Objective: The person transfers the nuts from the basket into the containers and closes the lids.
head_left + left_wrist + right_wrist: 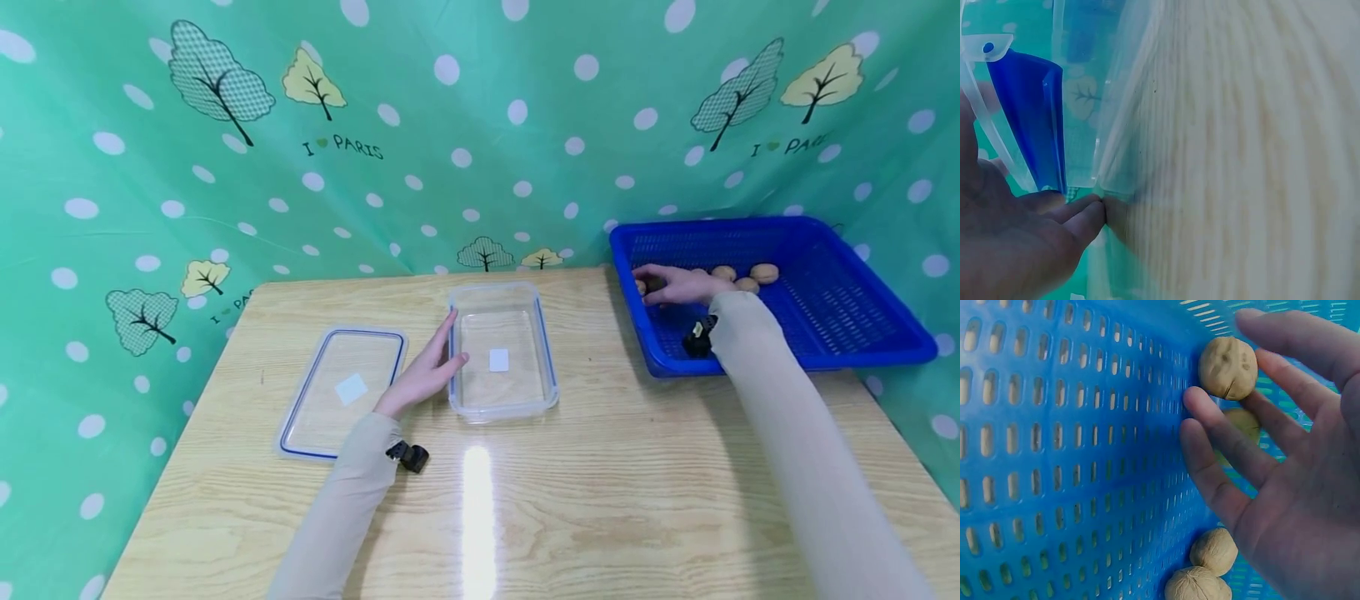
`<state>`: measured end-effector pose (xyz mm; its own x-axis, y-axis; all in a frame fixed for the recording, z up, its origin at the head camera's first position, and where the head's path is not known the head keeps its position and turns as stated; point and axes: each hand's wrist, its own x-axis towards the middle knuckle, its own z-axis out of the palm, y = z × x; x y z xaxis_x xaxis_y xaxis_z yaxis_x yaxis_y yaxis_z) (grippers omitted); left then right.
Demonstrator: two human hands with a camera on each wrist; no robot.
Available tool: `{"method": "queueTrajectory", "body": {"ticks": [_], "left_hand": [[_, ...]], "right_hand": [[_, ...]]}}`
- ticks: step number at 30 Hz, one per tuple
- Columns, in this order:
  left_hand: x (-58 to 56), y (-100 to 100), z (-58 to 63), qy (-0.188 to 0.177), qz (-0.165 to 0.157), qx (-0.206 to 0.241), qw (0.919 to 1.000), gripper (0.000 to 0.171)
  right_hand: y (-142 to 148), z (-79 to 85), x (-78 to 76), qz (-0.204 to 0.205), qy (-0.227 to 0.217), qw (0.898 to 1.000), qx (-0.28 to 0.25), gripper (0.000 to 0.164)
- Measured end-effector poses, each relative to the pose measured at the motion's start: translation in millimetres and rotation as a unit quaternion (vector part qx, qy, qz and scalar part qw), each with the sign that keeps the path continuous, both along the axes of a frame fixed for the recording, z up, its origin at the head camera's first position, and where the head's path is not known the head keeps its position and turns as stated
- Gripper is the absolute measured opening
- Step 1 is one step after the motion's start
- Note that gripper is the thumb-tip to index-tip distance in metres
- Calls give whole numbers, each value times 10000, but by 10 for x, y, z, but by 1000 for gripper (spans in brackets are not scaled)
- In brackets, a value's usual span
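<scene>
My left hand (427,375) rests with extended fingers along the left side of a clear plastic food container (504,406). In the left wrist view, its fingers lie beside a blue locking flap (1032,119) hanging from the rim. Over at the right, my right hand (684,285) reaches down inside a blue perforated basket (862,321). Spread, slightly bent fingers surround a walnut (1229,367) near the basket wall in the right wrist view. A second walnut (1242,423) shows partly behind the fingers, and more walnuts (1213,551) lie lower down.
A clear lid (318,408) with a blue seal lies left of the container on the wooden table (600,500). Several walnuts (764,273) sit in the basket beyond my right wrist. A green patterned curtain (480,108) hangs behind the table.
</scene>
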<state>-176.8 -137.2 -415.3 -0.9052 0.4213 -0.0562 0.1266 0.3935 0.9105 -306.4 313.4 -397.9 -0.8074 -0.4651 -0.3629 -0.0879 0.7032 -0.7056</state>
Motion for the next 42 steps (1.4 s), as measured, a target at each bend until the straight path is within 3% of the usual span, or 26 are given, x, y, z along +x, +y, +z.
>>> {"method": "queueTrajectory", "body": {"ticks": [2, 8, 12, 23, 36, 42], "left_hand": [[28, 11, 34, 15, 24, 35, 10000, 75], [-36, -8, -206, 146, 208, 227, 9994, 75], [-69, -23, -288, 171, 268, 244, 9992, 75], [-71, -49, -250, 120, 262, -69, 9996, 74], [-77, -2, -275, 39, 265, -191, 9995, 72], [-51, -5, -225, -41, 198, -105, 9997, 72]], "right_hand": [[4, -7, -11, 127, 5, 9999, 80, 60], [-11, 15, -19, 219, 30, 9995, 228, 51], [-41, 62, -3, -25, 135, 9998, 166, 43], [-157, 187, 57, -526, 685, 9959, -278, 38], [-188, 591, 336, -918, 1128, 9891, -252, 42], [-215, 659, 436, -1165, 1304, 9842, -280, 46]]}}
